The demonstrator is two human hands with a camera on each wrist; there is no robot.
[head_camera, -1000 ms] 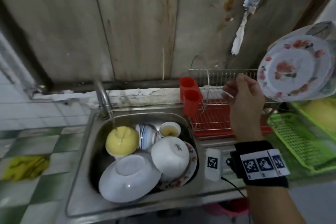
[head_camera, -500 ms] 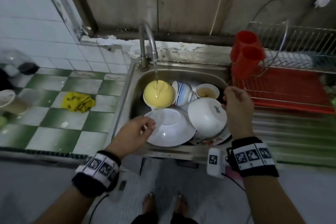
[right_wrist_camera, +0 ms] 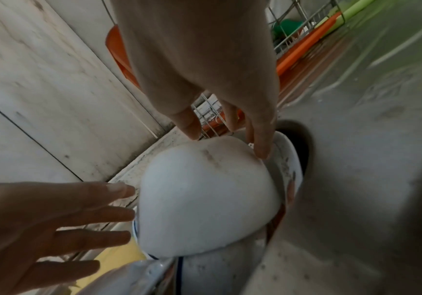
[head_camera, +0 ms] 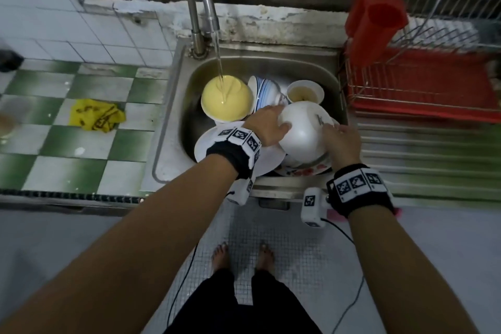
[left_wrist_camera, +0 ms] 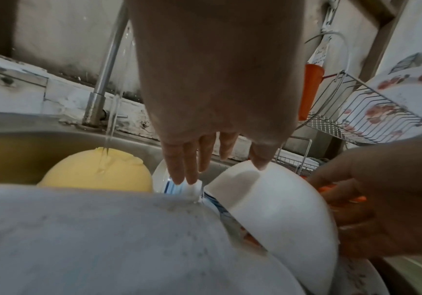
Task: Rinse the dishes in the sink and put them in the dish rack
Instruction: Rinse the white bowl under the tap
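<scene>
The steel sink (head_camera: 273, 64) holds several dishes. A white bowl (head_camera: 303, 133) lies upside down and tilted on a floral plate (head_camera: 303, 171). My left hand (head_camera: 273, 122) touches its left side, thumb on the bowl, fingers straight toward a blue-striped bowl (head_camera: 261, 91). In the left wrist view the left hand (left_wrist_camera: 217, 167) has its thumb tip on the white bowl (left_wrist_camera: 280, 203). My right hand (head_camera: 336, 133) rests on the bowl's right side; its fingertips (right_wrist_camera: 261, 147) touch the white bowl (right_wrist_camera: 205, 199) near the rim. The red dish rack (head_camera: 423, 89) stands to the right.
The faucet (head_camera: 200, 8) runs water onto an upturned yellow bowl (head_camera: 225, 97). A small cup (head_camera: 305, 93) with liquid sits at the sink's back; a white plate (head_camera: 214, 144) leans front left. Red utensil cups (head_camera: 374, 13) hang on the rack. A yellow cloth (head_camera: 95, 115) lies on the tiled counter.
My right hand came away from the rack and down into the sink. My left hand moved from the white plate's rim to the white bowl. Both hands now touch that bowl.
</scene>
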